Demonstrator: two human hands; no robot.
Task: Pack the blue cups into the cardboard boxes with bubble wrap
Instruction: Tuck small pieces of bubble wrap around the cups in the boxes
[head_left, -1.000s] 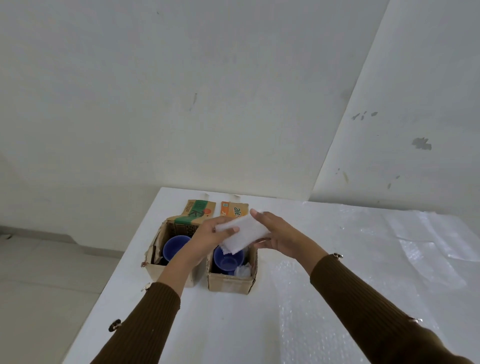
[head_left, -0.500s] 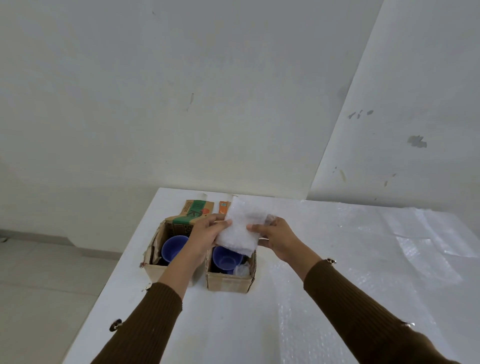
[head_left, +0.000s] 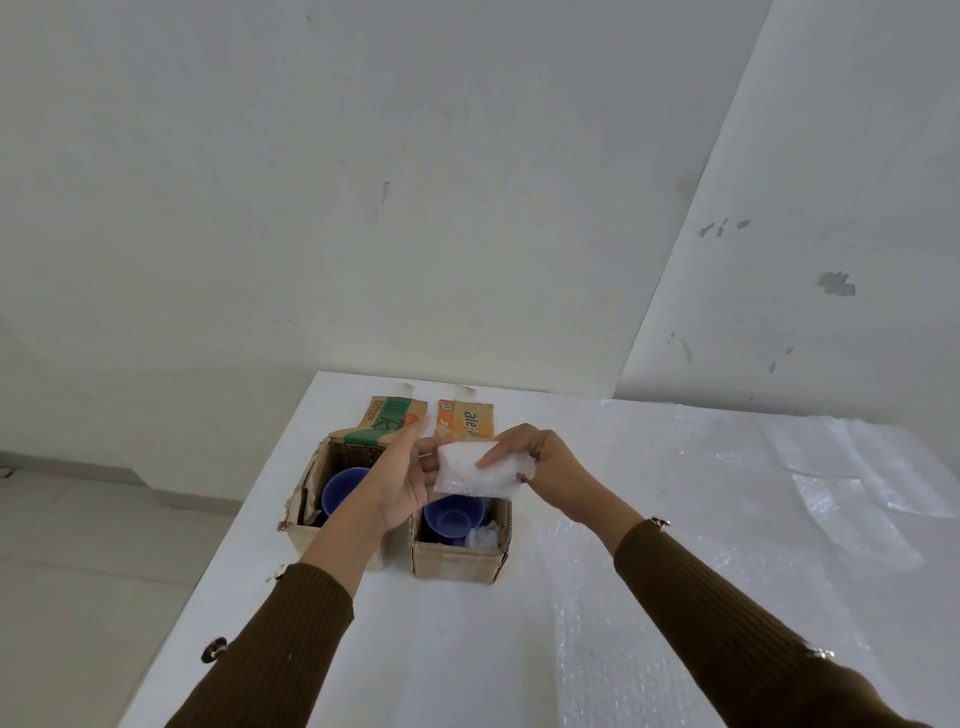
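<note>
- A person's right hand (head_left: 540, 462) pinches a folded pad of bubble wrap (head_left: 475, 473) between thumb and curled fingers, holding it in the air just above the right cardboard box (head_left: 457, 564).
- The left hand (head_left: 402, 480) is open, fingers straight and palm turned inward, touching the pad's left edge above the space between the two boxes.
- The pad is white and roughly rectangular, with a dimpled, faintly glossy surface.
- Inside the right box a blue cup (head_left: 452, 514) stands upright, round mouth facing up, with a crumpled wad of clear wrap (head_left: 483, 535) tucked beside it in the near right corner.
- The left cardboard box (head_left: 304, 540), its brown walls worn and torn at the near corner, holds a second blue cup (head_left: 343, 491), partly hidden by the left forearm.
- The boxes stand side by side on a smooth white table (head_left: 441, 649), close to its left edge.
- Each box has its far flap folded back: a green-printed flap (head_left: 387, 421) on the left one and an orange-printed flap (head_left: 465, 421) on the right.
- A large clear sheet of bubble wrap (head_left: 779, 493) lies spread flat over the right of the table, its bubbles catching the light.
- Both arms wear dark brown ribbed-knit sleeves (head_left: 727, 623) with small metal buttons at the cuffs.
</note>
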